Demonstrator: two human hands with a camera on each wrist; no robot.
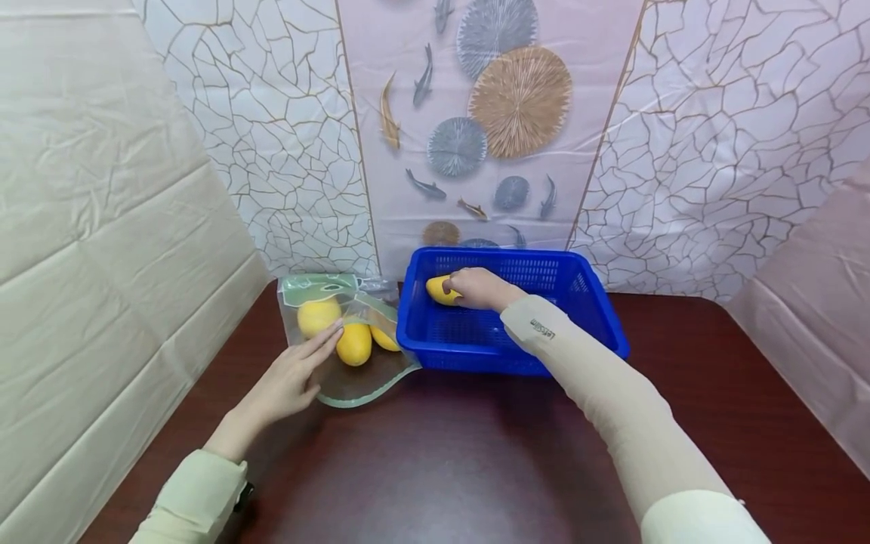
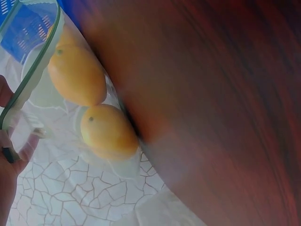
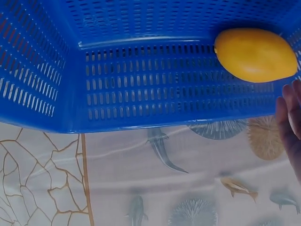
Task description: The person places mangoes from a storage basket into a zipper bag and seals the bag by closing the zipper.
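Note:
A yellow mango (image 3: 256, 55) lies in the left end of a blue plastic basket (image 1: 476, 361). My right hand (image 1: 479, 288) reaches into the basket, its fingertips right at that mango; in the right wrist view its fingers (image 3: 283, 115) show just beside the fruit. On the left, a clear zip bag (image 1: 360, 394) with a green edge lies against the basket, with three mangoes in it, such as the front mango (image 1: 354, 345). My left hand (image 1: 288, 381) touches the bag at its mouth with fingers stretched out. Part of the third mango is hidden in the left wrist view.
The basket and bag stand at the back of a dark red-brown table (image 1: 435, 468). Behind rises a patterned cloth (image 1: 476, 189) with fish and round shapes. A pale cloth wall (image 1: 102, 264) closes off the left side, and another cloth wall (image 1: 809, 302) the right.

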